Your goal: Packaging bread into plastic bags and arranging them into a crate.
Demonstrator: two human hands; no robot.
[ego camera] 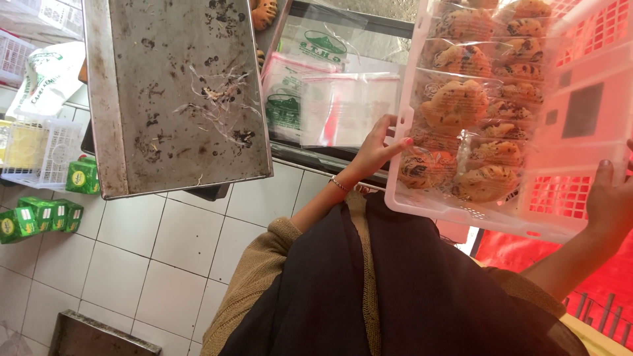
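Everything here sits around the pale pink slatted plastic crate (pixel 580 118) that I carry in both hands. Farthest from it, at the frame's left edge, small green cartons (pixel 39 214) lie on the white tiled floor (pixel 151 257), near a white mesh basket (pixel 49 148). Closer to the crate, a scorched, crumb-stained grey metal baking tray (pixel 178 92) overhangs the tiles. Between that tray and the crate lie clear zip bags with green print (pixel 310 86). My left hand (pixel 379 148) is clamped on the crate's near rim, fingers (pixel 395 142) curled against its side wall, a thin bracelet (pixel 339 184) at the wrist. Inside the crate, clear bags of golden chocolate-chip buns (pixel 471 105) are stacked in rows. My right hand (pixel 610 198) grips the crate's far corner, well apart from the left; I think the thumb lies over the rim, though that edge is cut off.
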